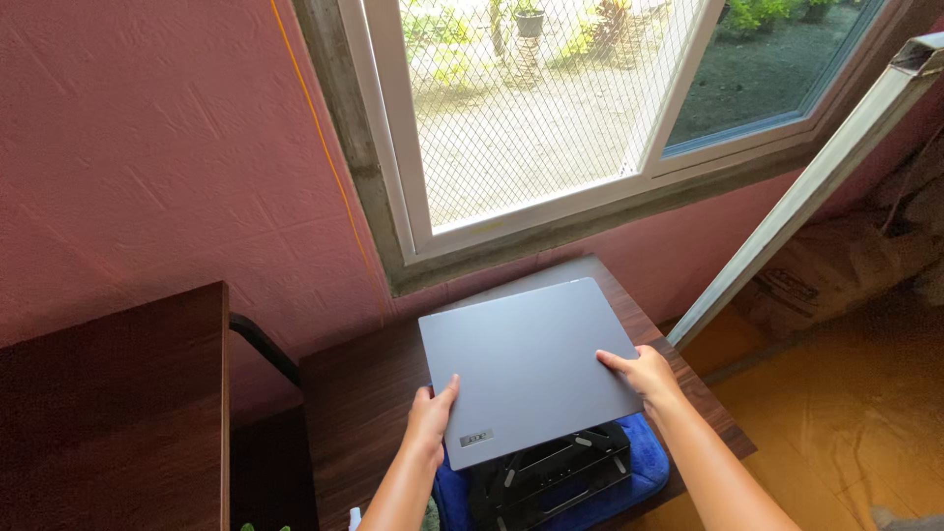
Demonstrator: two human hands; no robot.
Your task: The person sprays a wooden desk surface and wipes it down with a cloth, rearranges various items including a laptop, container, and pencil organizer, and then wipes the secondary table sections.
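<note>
The laptop (526,364) lay closed above the worktop (364,413), its near edge over the stand (556,472), which sat on a cloth (649,467) at the worktop's near edge. The left hand (431,418) gripped the laptop's near-left edge; the right hand (644,374) gripped its right edge. Behind the laptop a flat board (551,273) lay on the worktop against the wall (167,167). The window (590,98) stood above and behind the worktop. A second worktop (113,413) stood to the left, apart from the first. A rail (806,187) leaned at the right, running from the floor (846,423) up toward the window's corner.
</note>
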